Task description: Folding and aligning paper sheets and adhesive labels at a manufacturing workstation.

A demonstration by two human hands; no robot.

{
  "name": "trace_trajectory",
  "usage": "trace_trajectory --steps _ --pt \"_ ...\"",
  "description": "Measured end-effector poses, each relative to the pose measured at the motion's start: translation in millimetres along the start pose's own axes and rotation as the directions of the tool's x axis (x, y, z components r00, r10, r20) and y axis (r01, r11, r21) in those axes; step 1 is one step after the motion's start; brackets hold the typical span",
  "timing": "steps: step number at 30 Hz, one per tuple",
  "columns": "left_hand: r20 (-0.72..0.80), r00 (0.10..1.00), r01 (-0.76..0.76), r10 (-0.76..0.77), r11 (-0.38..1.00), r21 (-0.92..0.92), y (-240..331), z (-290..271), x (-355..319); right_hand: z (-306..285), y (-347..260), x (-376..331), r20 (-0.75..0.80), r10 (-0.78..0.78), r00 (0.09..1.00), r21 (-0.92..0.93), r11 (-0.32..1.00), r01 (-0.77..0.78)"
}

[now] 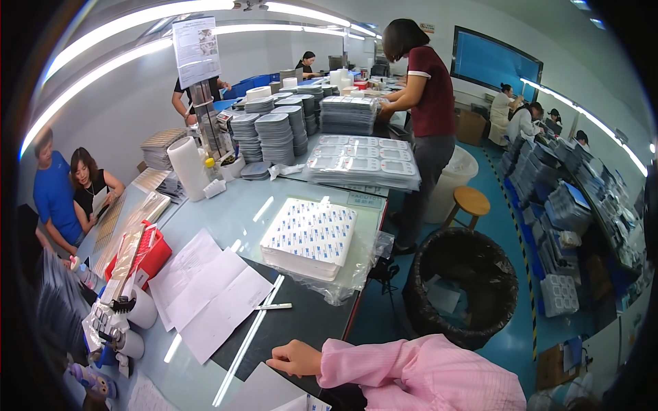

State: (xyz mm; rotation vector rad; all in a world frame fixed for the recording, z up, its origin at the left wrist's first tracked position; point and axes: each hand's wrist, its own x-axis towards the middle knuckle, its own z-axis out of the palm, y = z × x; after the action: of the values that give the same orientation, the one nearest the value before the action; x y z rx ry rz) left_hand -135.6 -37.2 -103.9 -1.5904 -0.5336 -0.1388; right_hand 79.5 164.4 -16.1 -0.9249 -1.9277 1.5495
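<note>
My right hand [295, 357], in a pink sleeve, reaches in from the lower right over the table's near edge. Its fingers are curled together at the top corner of a pale sheet [264, 390], which runs off the lower edge. A strip with blue print [319, 404] shows beside that sheet. My left hand is out of view. Ahead lies a square stack of white sheets with a blue-printed backing [308, 233], on clear plastic film [336, 291]. A white pen [274, 306] rests on the dark mat [308, 318], next to loose papers [209, 294].
A red basket [154, 257], cups and tools crowd the left side. Stacked grey panels [274, 137] and trays of panels [363, 161] stand farther back. A lined bin [459, 288] and wooden stool [471, 202] are right of the table. A co-worker [432, 89] stands at the far right corner.
</note>
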Motion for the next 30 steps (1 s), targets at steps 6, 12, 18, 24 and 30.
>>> trace_trajectory --steps 6,12,18,24,30 --pt "0.006 0.996 0.084 -0.084 0.996 -0.009 0.1 1.9 -2.2 0.7 0.8 0.0 0.004 0.020 1.000 0.008 1.000 -0.020" --pt "-0.006 0.985 0.172 -0.172 0.985 -0.001 9.1 2.4 -5.0 1.6 0.9 0.6 0.008 0.012 1.000 0.016 1.000 -0.012" --pt "0.606 0.677 0.645 -0.418 0.734 -0.214 -15.1 -44.0 89.6 -1.8 3.8 0.1 0.004 0.029 1.000 0.028 0.999 -0.029" --pt "-0.063 0.998 -0.012 0.013 1.000 0.014 -11.1 6.7 1.0 2.5 0.5 0.6 0.010 0.001 1.000 0.027 1.000 -0.001" --pt "0.613 0.690 0.576 -0.386 0.805 -0.142 -5.3 -14.4 27.8 2.4 1.8 0.4 0.002 -0.015 1.000 0.026 1.000 0.015"
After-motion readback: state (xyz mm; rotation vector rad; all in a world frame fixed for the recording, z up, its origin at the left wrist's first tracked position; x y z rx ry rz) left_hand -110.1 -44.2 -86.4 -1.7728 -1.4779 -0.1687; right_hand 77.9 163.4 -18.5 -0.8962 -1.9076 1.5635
